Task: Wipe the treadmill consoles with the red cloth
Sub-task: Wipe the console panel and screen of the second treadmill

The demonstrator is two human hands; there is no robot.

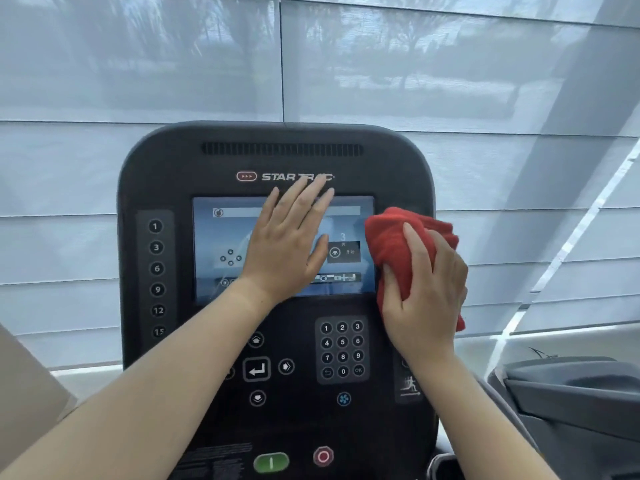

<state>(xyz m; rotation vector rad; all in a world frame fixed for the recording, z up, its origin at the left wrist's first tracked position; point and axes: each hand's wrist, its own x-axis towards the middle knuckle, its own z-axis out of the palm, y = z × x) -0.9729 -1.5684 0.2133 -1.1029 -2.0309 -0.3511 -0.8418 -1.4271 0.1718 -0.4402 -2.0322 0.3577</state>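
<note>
Console (166,174): left hand (284,244) flat, right hand (426,299) grips cloth (391,237).

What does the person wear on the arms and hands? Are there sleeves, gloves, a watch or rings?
Nothing worn is visible. The left hand and the right hand have no gloves and no rings that I can see. The left forearm and the right forearm are bare to the picture's edge, with no sleeve, watch or bracelet.
</note>
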